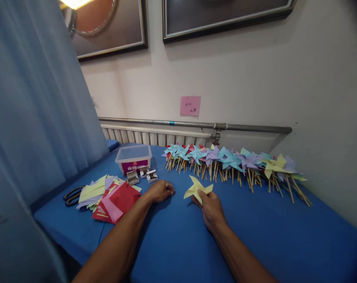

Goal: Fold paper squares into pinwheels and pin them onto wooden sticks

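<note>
A pale yellow paper pinwheel (195, 189), its blades folded to the middle, is pinched between the thumb and fingers of my right hand (211, 207). No stick shows on it. My left hand (161, 191) rests low over the blue cloth with its fingers curled together; whatever may be in them is hidden. Close beside that hand, to its left, stand small open boxes (152, 176) with tiny dark and shiny pieces in one. Left of my forearm lies a loose pile of coloured paper sheets (122, 198), red and pink on top.
Finished pinwheels on sticks (232, 160) lie in a long row at the table's back. A clear plastic tub (134, 156) stands behind the small boxes. Black-handled scissors (73, 195) lie at the far left by a blue curtain (39, 90). A metal pipe (193, 124) runs along the wall.
</note>
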Demonstrator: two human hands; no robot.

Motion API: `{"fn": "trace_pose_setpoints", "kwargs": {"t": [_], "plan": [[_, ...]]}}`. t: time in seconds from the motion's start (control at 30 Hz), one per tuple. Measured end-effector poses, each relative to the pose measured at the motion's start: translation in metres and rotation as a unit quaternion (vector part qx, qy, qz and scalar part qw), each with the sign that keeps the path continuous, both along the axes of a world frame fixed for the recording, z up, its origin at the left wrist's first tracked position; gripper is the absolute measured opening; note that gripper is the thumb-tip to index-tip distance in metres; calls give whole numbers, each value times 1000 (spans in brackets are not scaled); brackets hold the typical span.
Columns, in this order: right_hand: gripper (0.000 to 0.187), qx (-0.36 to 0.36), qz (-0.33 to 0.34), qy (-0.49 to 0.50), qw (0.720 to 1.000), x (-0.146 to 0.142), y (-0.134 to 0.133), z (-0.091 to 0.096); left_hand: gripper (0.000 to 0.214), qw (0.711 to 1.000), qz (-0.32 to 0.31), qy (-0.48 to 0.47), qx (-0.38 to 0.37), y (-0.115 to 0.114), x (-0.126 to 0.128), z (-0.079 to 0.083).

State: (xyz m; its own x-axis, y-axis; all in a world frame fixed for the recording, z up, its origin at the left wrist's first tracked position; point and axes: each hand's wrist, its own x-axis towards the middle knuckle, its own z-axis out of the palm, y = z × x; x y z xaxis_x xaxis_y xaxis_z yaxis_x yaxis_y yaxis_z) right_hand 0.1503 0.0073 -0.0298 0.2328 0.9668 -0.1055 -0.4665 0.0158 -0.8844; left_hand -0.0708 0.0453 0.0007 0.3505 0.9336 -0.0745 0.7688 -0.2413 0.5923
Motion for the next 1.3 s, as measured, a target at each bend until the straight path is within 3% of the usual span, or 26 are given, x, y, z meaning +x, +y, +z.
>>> {"fn": "trace_pose_setpoints", "kwargs": {"t": [0.37, 0.63, 0.83, 1.03, 1.3], "plan": [[23, 1, 1, -7, 1000, -1, 0, 0, 30, 978, 138, 158, 22, -16, 21, 23], [22, -10, -7, -14, 1000, -2, -1, 3, 24, 975, 129, 179, 14, -25, 29, 30], [20, -10, -9, -13, 1000, -2, -1, 5, 28, 968, 106, 212, 78, -33, 32, 26], [20, -7, -4, -16, 1000, -3, -2, 5, 26, 985, 101, 132, 36, -25, 27, 21], [23, 1, 2, -16, 1000, -2, -2, 1, 25, 1000, 7, 20, -1, -9, 1, 8]]}}
